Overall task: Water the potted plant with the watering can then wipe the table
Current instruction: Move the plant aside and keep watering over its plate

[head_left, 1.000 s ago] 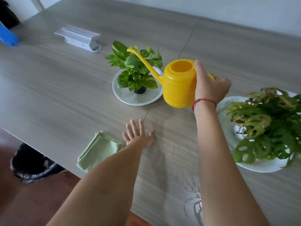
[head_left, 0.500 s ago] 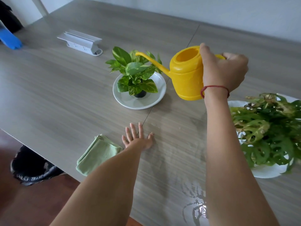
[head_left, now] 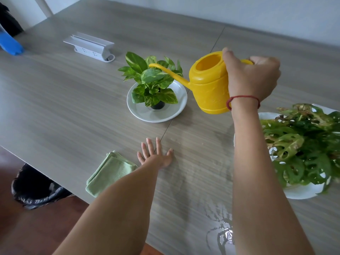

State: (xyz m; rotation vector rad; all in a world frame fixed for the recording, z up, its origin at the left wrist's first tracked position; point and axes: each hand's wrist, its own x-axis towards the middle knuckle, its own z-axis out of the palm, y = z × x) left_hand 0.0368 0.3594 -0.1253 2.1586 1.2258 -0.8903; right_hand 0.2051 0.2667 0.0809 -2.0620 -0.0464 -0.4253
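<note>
While the right hand (head_left: pixel 252 78) grips the can (head_left: pixel 207 83) by its handle, fingers curled tight round it, the can hangs above the table (head_left: pixel 55 98) just right of the plant (head_left: pixel 152 80), spout tip over the leaves. No stream is visible, so this looks like the watering step, with pouring about to start or barely begun. The left hand (head_left: pixel 156 155) lies flat on the table, fingers spread, holding nothing, just beside the folded cloth (head_left: pixel 110 172). A puddle (head_left: pixel 222 234) sits near the front edge. The next move likely calls for tipping the can further, with the spout aimed at the pot and not at the plate (head_left: pixel 176 111). Wiping is not yet begun.
</note>
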